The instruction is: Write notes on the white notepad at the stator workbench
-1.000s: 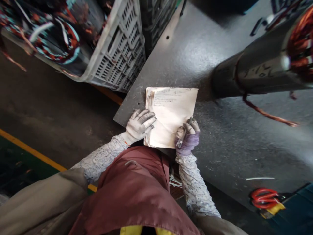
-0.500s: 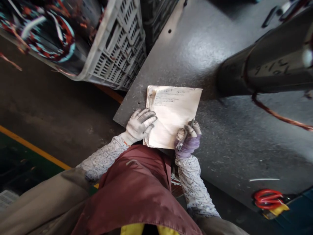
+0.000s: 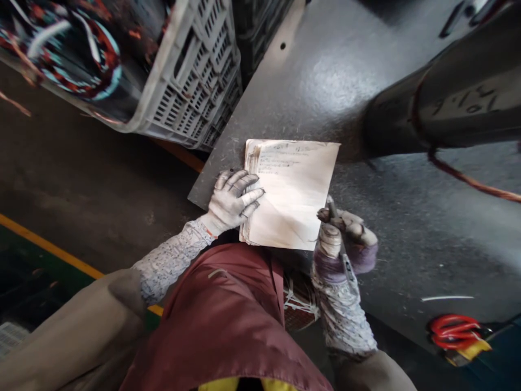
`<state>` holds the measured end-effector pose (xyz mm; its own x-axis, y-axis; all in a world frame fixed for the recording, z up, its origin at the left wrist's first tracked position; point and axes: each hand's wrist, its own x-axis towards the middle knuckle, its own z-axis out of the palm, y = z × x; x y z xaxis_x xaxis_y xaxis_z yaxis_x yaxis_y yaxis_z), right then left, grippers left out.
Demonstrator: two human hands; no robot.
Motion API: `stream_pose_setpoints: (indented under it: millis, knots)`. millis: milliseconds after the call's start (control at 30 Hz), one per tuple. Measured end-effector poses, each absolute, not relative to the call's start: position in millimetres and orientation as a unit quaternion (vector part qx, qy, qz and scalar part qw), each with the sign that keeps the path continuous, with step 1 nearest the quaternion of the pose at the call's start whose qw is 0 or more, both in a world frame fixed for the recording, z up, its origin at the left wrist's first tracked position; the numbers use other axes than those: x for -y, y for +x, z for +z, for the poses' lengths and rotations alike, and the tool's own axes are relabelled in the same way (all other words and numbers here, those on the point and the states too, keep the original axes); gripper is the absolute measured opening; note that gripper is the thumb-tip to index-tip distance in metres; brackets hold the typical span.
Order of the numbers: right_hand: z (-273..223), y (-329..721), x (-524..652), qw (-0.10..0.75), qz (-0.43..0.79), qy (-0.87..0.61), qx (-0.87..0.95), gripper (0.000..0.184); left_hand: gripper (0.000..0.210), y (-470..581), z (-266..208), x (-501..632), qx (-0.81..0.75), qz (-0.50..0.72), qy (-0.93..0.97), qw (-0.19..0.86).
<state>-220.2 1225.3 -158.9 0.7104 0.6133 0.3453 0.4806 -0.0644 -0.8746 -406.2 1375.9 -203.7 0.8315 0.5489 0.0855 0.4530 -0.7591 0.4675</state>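
An open notebook (image 3: 291, 206) with worn page edges lies on the metal table (image 3: 391, 228), a few handwritten lines showing near its top. Across its left margin rests my left hand (image 3: 233, 199), in a pale glove, fingers spread flat on the paper. My right hand (image 3: 352, 241), in a glove with a purple cuff and bare, dirty fingertips, is closed around a pen (image 3: 347, 267). It is just off the lower right edge of the page, the pen's upper end pointing toward my wrist.
At the upper left, a grey plastic crate (image 3: 187, 81) holds wire-wound motor parts (image 3: 109, 81). A dark metal cylinder (image 3: 456, 103) with chalky markings lies on the right, a copper wire bundle (image 3: 480, 185) trailing from it. Red-handled pliers (image 3: 456, 331) lie lower right.
My right hand has moved right and slightly down, off the page, with the pen still in it. My left hand has shifted only slightly on the notebook.
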Motion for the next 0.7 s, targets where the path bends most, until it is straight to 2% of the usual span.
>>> stream_pose_setpoints:
  millis: [133, 367, 567, 700]
  knots:
    - [-158.1, -220.4, -1260.5, 0.608, 0.131, -0.689, 0.372, 0.024, 0.026, -403.7, -202.4, -1376.7, -0.263, 0.126, 0.935, 0.201]
    - [-187.5, -224.4, -1312.1, 0.680, 0.199, -0.674, 0.209, 0.024, 0.027, -403.4, -202.9, -1376.2, -0.268, 0.122, 0.936, 0.190]
    - [-207.2, -243.2, -1312.8, 0.652, 0.125, -0.707, 0.242, 0.015, 0.025, -403.2, -203.5, -1375.1, -0.258, 0.185, 0.931, 0.178]
    - [-211.6, -247.3, -1309.2, 0.643, 0.099, -0.692, 0.312, 0.018, 0.023, -402.5, -200.7, -1374.6, -0.264, 0.179, 0.932, 0.170]
